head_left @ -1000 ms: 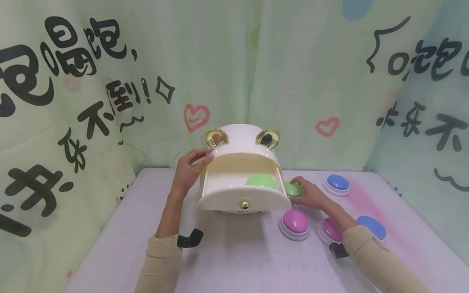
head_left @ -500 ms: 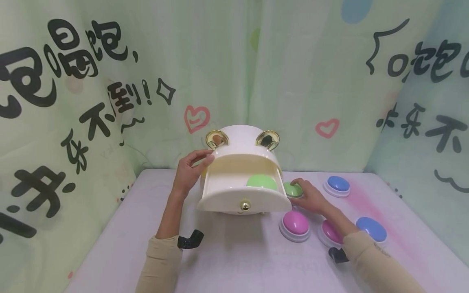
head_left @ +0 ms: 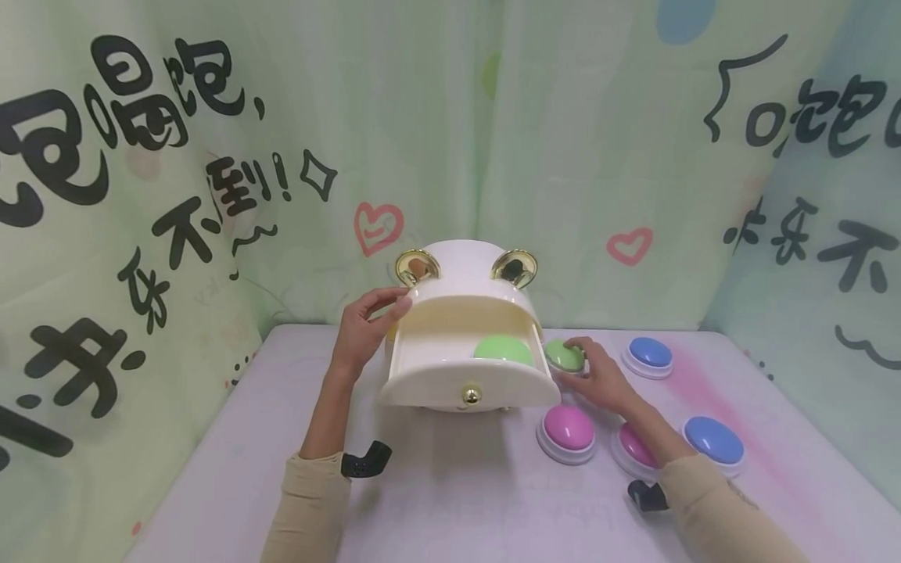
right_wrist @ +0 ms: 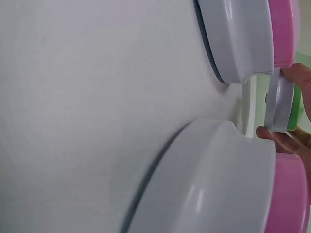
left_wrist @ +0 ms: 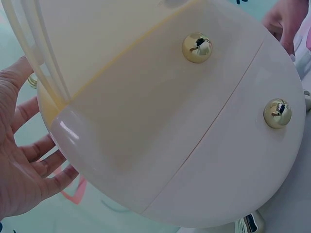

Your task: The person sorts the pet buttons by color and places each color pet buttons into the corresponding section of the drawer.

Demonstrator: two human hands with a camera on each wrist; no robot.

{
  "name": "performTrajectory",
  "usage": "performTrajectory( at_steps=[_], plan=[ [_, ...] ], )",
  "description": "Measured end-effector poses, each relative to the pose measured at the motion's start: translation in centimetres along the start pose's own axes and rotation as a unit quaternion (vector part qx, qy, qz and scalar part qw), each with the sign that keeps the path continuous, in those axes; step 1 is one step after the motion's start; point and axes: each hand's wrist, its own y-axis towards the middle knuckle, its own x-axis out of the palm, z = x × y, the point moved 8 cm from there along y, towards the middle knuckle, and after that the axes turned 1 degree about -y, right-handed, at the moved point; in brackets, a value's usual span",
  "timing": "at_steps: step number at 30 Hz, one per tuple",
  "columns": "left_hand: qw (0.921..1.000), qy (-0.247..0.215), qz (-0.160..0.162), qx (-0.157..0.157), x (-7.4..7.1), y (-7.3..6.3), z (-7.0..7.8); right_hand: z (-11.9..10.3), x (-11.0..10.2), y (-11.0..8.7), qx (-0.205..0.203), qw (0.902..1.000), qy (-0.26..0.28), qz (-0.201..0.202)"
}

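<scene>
Left grip (head_left: 360, 332): released, fingers spread against the glossy white plastic drawer box (head_left: 461, 270), nine o'clock.
Second round gold knob (left_wrist: 277, 113): left-wrist view only.
Right grip (head_left: 598, 377): pinching the green domed plastic button (head_left: 565, 356), box's three o'clock; white base (right_wrist: 278, 99) clearest in right-wrist view.

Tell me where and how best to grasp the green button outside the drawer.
Pinch the green button by opposite edges of its pale, round base, coming from the person's right. The drawer stands close on its left, and the domed top curves away, so a pinch there would probably slip. The right hand holds it from the right.
</scene>
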Motion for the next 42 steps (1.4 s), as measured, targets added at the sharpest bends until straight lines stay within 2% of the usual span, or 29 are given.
performTrajectory(
  at_steps=[7, 14, 24, 37, 42],
  plan=[
    [1.0, 0.002, 0.001, 0.002, 0.1, 0.0, 0.0, -0.5, -0.7, -0.6, 0.02, 0.9976, 0.053, 0.041],
    [1.0, 0.001, 0.002, 0.0, 0.0, 0.0, 0.1, -1.5, -1.7, -1.2, 0.002, 0.9908, 0.104, 0.087],
    [1.0, -0.003, 0.001, 0.0, 0.1, 0.0, 0.0, -2.3, -3.0, -2.7, 0.019, 0.9835, 0.128, 0.126],
    [1.0, 0.009, 0.001, -0.003, -0.1, 0.0, 0.1, -5.2, -4.7, -3.9, 0.027, 0.9692, 0.185, 0.161],
    [1.0, 0.008, 0.001, -0.002, 0.0, -0.1, 0.1, -6.1, -5.1, -4.3, 0.015, 0.9619, 0.208, 0.177]
  ],
)
